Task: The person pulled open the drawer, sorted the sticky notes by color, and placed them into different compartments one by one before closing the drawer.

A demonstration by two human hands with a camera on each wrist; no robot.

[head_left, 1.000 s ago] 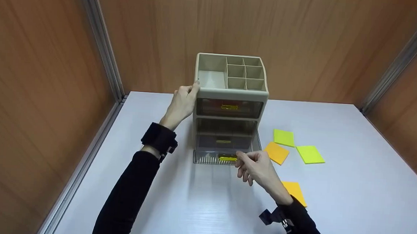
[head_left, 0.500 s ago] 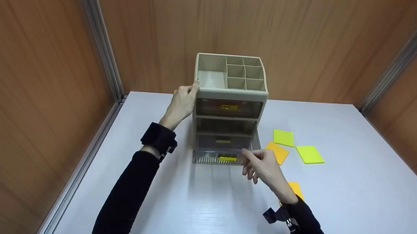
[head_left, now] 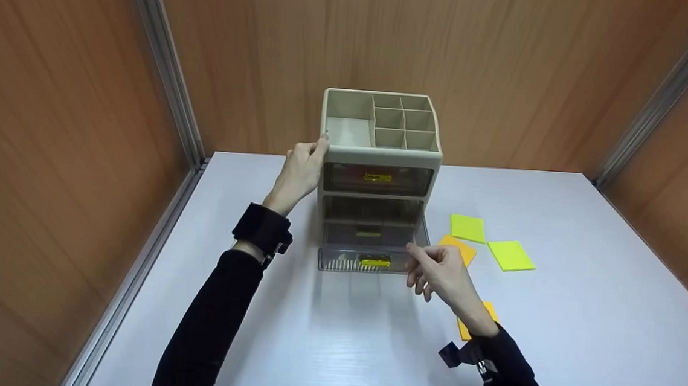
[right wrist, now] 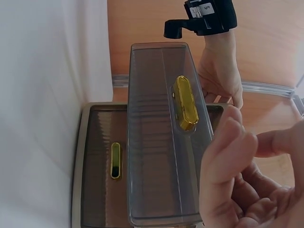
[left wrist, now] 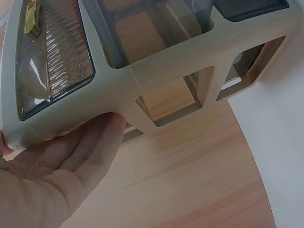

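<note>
Hiding two orange notes, right hand fingers loosely curled, left hand fingers flat against organizer.

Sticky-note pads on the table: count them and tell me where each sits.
4. A green pad right of the organizer, a second green pad further right, one orange pad partly behind the right hand, another orange pad under that wrist. None seem hidden.
</note>
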